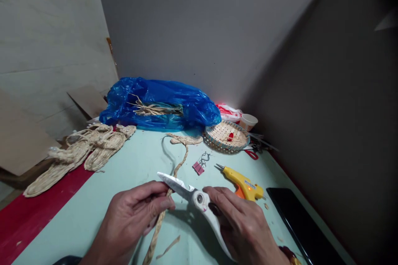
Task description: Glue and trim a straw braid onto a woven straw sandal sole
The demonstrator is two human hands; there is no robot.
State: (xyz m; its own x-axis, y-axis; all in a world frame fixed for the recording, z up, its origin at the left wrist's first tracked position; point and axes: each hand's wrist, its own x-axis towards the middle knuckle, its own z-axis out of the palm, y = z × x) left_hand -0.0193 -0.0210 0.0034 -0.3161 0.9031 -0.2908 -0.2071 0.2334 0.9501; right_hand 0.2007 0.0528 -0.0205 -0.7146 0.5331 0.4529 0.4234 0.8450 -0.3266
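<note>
Twisted cord (154,236) read straw-tan with browner streaks, while the scissors (200,201) showed white handles and silvery-grey blades over a pale mint-green counter (124,167) beside a deep red strip (31,223). Brightest hues: crumpled bag (199,109) a translucent cobalt blue, glue gun (242,180) yellow with an orange trigger (239,191), binder clip (198,168) dusty pink. Sandals (105,149) were cream in a braided pattern, shallow basket (220,130) pale straw in an open weave with a blue-green rim, tablet-like slab (303,225) black, back wall (199,41) plain grey, left wall (46,37) off-white and faintly veined.
</note>
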